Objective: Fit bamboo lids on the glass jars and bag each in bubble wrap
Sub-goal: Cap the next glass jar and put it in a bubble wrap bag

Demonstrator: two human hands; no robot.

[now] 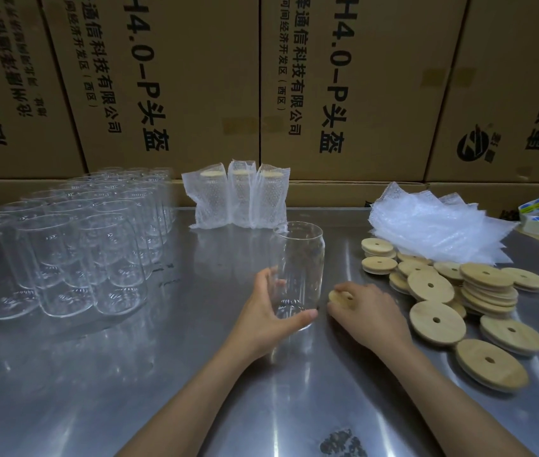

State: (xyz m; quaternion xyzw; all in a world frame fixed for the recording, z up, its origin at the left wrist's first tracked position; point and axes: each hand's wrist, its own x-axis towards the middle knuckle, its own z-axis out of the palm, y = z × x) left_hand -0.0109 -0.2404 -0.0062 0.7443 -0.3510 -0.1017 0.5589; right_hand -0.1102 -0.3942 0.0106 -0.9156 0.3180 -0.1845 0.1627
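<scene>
On the reflective steel desk [169,357], backed by a wall of printed cardboard cartons [195,77], the left hand [263,311] curls its fingers [297,316] around the base of an upright, lidless glass jar [299,268]. Just beside it, the right hand [370,313] pinches a bamboo lid [339,296] lying on the steel. Beyond the right fingers lie loose lids [459,298] and bubble-wrap bags [436,222]; beyond the left, empty jars [73,239] and three bagged jars [238,196].
</scene>
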